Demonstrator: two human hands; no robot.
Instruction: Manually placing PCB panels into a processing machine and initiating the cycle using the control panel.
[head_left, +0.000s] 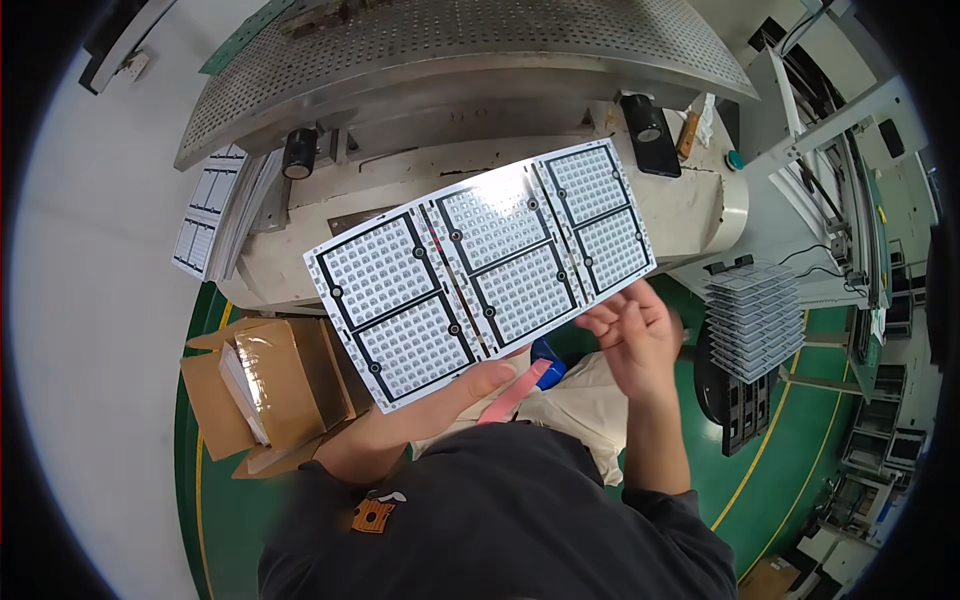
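Left hand [470, 385] grips a white circuit panel [480, 265] by its lower edge; right hand [635, 335] open, fingers touching its right corner

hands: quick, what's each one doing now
Left hand: closed on the lower edge of the panel.
Right hand: open, fingers at the panel's right edge, holding nothing.

Floor [800, 440]: green, with yellow lines.
Machine [450, 60]: perforated metal hood over a beige body.
Left: open cardboard box [270, 385].
Right: metal frame rack [850, 200].
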